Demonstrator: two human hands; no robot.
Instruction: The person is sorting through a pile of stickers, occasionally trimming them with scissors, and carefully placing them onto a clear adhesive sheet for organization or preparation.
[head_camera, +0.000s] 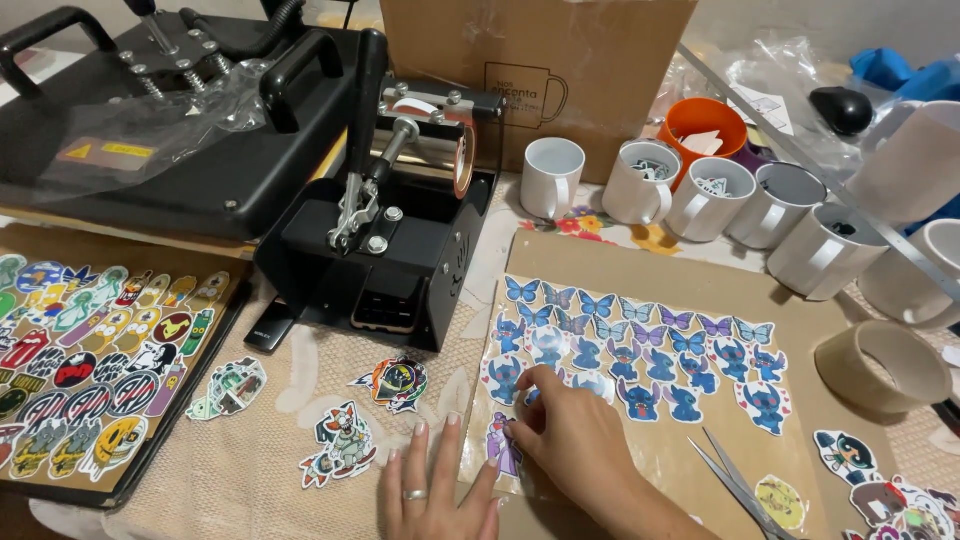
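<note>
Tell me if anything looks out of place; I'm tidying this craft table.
A dark smartphone lies tucked under the black mug press, an odd spot. Three cut-out stickers lie loose on the mesh mat, off their sheets. Open steel scissors rest on the clear blue-sticker sheet.

The mug press (400, 230) stands at the middle of the table. Left of it and further back sits the flat heat press (170, 120); a sticker tray (90, 360) lies to its front left. A sticker sheet (640, 370) lies to its right front, with both hands on the sheet's near left corner. 6 mugs (553, 175) stand in a row to the mug press's right, a cardboard box (540, 70) behind them.
</note>
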